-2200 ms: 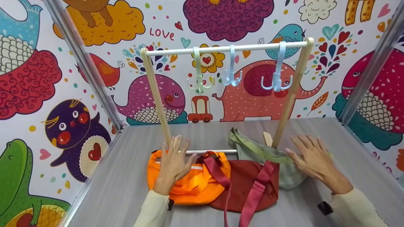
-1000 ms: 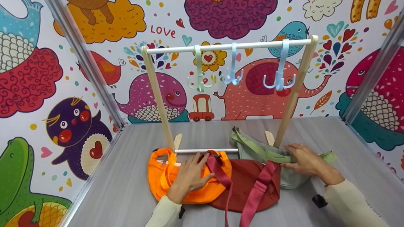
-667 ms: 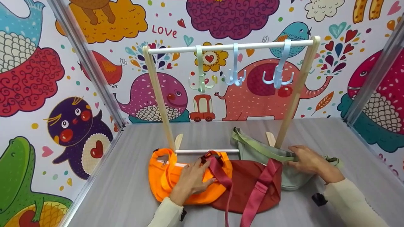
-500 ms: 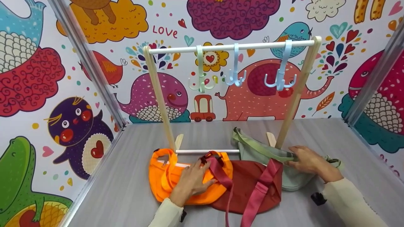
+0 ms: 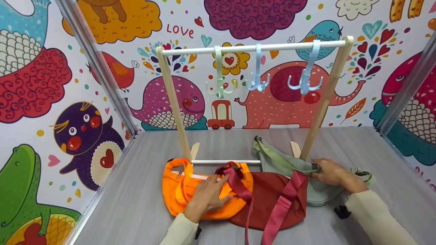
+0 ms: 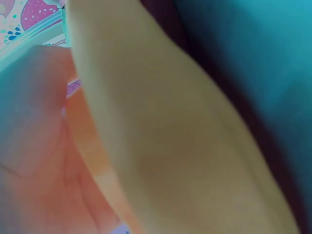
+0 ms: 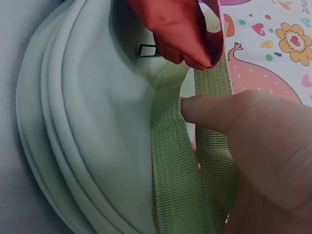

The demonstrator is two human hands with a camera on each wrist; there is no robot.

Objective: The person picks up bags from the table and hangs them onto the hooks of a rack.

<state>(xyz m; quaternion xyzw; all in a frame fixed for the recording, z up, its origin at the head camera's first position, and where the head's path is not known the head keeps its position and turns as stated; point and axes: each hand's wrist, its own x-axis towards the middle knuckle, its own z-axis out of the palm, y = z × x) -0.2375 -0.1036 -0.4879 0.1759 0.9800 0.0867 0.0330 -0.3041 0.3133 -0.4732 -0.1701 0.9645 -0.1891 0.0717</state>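
Three waist bags lie overlapping on the grey table in the head view. My left hand (image 5: 208,194) rests on the orange waist bag (image 5: 173,200), fingers bent a little, fingertips beside the maroon strap (image 5: 238,185) and its black buckle. Under the orange bag's right side lies the dark red waist bag (image 5: 272,200). At the right, my right hand (image 5: 335,175) grips the upper edge of the pale green waist bag (image 5: 322,194). The right wrist view shows the thumb (image 7: 214,111) against its green webbing strap (image 7: 170,146); the other fingers are hidden. Blur fills the left wrist view.
Behind the bags stands a wooden rack (image 5: 173,109) with a white top bar (image 5: 238,49). From it hang a green hook (image 5: 219,73), a blue hook (image 5: 258,69) and another blue hook (image 5: 305,73). Patterned walls enclose the back and sides.
The right hand, spread above the green waist bag earlier, has come down and taken hold of it. My left hand has moved right and down onto the orange bag. The head view has shifted slightly.
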